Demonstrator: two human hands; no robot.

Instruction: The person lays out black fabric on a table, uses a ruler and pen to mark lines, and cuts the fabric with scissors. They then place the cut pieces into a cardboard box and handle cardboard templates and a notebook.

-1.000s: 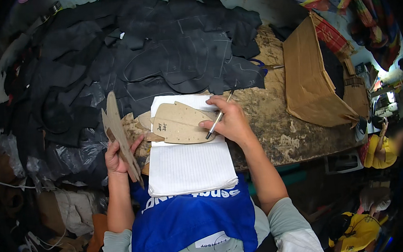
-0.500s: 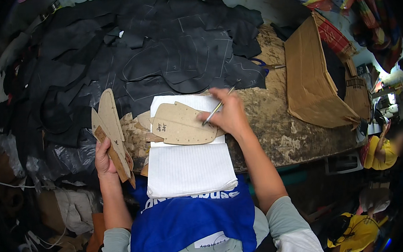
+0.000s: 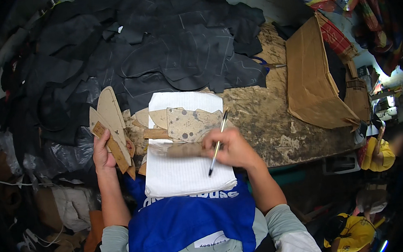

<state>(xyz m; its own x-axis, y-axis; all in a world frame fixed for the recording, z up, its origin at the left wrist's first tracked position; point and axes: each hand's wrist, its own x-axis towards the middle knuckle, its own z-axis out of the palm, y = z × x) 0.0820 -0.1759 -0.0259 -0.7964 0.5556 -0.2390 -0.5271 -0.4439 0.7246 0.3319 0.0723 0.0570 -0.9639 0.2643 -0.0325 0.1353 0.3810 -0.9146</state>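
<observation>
My left hand (image 3: 102, 152) is closed round several tan cardboard pattern pieces (image 3: 110, 109), fanned upward left of the notebook. My right hand (image 3: 231, 146) grips a pen (image 3: 218, 146), its tip pointing down toward the page. The same fingers pinch a cardboard pattern piece (image 3: 184, 150), smeared by motion and tilted almost edge-on. Under it lies the open lined notebook (image 3: 186, 174), half on the bench edge and half over my blue apron. A speckled, dark-spotted pattern piece (image 3: 187, 124) and other tan pieces rest across its upper page.
Black material sheets (image 3: 172, 52) with pale drawn outlines heap over the back and left of the worn wooden bench (image 3: 278, 134). Scissors (image 3: 267, 64) lie near an open cardboard box (image 3: 308, 70) at the right. People in yellow shirts (image 3: 374, 155) are farther right.
My right hand has lifted the top pattern piece off the notebook and drawn it nearer, uncovering the spotted piece. The pen has swung more upright. My left hand is nearly unmoved.
</observation>
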